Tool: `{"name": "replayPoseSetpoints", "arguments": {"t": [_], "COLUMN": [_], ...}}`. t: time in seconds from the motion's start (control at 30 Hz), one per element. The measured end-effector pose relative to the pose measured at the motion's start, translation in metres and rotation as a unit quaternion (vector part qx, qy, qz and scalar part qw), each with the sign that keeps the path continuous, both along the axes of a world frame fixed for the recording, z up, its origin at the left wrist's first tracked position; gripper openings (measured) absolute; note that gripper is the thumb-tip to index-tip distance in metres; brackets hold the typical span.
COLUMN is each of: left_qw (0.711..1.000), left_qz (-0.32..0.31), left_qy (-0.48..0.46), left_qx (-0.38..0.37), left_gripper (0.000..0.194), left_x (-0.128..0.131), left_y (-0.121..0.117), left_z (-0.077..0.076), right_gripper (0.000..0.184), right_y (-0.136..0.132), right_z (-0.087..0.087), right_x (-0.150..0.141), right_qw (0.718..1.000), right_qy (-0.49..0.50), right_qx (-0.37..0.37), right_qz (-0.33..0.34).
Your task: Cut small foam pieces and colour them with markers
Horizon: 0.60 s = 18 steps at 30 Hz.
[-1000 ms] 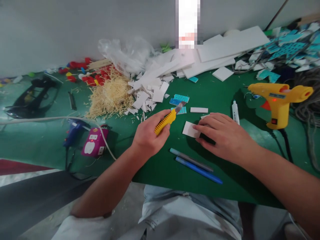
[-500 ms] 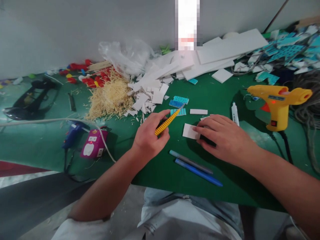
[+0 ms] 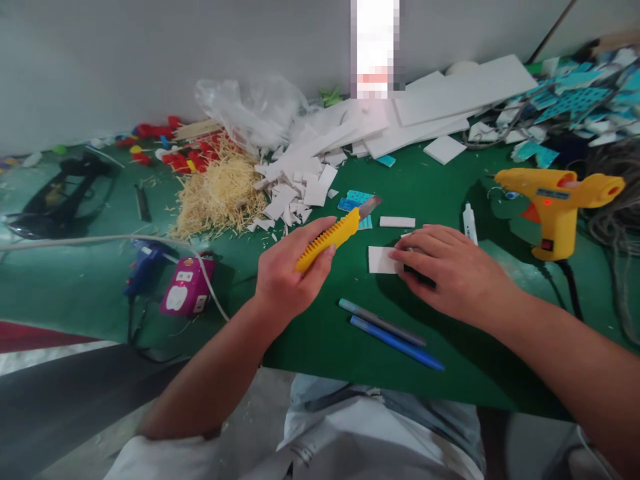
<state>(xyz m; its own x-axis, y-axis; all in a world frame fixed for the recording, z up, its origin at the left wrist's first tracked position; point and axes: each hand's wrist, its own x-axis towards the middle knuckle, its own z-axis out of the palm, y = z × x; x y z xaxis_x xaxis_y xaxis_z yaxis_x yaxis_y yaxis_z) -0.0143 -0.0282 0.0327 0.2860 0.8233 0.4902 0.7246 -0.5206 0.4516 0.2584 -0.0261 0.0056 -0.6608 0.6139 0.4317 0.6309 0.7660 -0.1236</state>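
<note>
A yellow utility knife [image 3: 333, 239] is wrapped in my left hand [image 3: 281, 275], its blade out and pointing up and to the right above the table. My right hand [image 3: 453, 277] has its fingertips on the right end of a small white foam board piece [image 3: 381, 260]; that end is hidden under the fingers. Just beyond lies a narrow white strip [image 3: 397, 221]. Small blue patterned pieces [image 3: 363, 197] lie behind the knife blade, which partly covers them. Closer to me, a grey pen [image 3: 383, 323] and a blue pen [image 3: 397, 343] lie side by side.
A yellow glue gun [image 3: 557, 200] stands at the right, near a white tube [image 3: 469, 223]. White foam scraps [image 3: 300, 193] and straw-coloured sticks [image 3: 223, 190] are heaped behind my left hand. A purple power adapter [image 3: 187, 287] and its cable sit at the left.
My left hand has drawn slightly left and turned the knife, so the flat of its blade shows. The white foam piece has turned a little under my right fingers.
</note>
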Motion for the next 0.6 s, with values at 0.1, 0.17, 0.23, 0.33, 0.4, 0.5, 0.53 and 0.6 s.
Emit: {"name": "replayPoseSetpoints", "arguments": {"t": [0.1,0.17,0.23,0.33,0.4,0.5,0.53,0.6], "left_qw": [0.998,0.995,0.994,0.997,0.999,0.996,0.995,0.992], "left_qz": [-0.008,-0.017,-0.015,0.007,0.009,0.010,0.018,0.030], "left_qy": [0.046,0.071,0.080,0.048,-0.010,-0.086,-0.098,-0.112], "left_qx": [0.042,0.068,0.076,0.060,0.043,-0.001,-0.017,-0.043], "left_gripper": [0.030,0.032,0.031,0.027,0.026,0.028,0.028,0.029], "left_x": [-0.004,-0.007,-0.008,-0.009,-0.010,-0.012,-0.013,-0.013], "left_y": [0.001,0.003,0.004,0.009,0.016,0.025,0.027,0.026], "left_z": [0.006,0.011,0.018,0.026,0.026,0.015,0.009,-0.001], "right_gripper": [0.020,0.020,0.020,0.021,0.019,0.019,0.020,0.023], "right_y": [0.000,0.000,0.000,0.000,0.000,0.002,0.002,0.002], "right_z": [0.001,0.001,0.001,0.001,0.001,0.001,0.001,0.004], "right_x": [0.001,0.000,0.000,0.000,0.000,0.002,0.002,0.004], "right_qw": [1.000,1.000,1.000,1.000,1.000,1.000,1.000,1.000], "right_qy": [0.001,0.007,0.013,0.017,0.015,0.010,0.008,0.002], "right_qx": [-0.004,-0.001,-0.001,-0.006,-0.006,-0.001,-0.001,-0.008], "right_qz": [0.001,0.003,0.004,0.001,0.000,0.001,0.001,0.003]}}
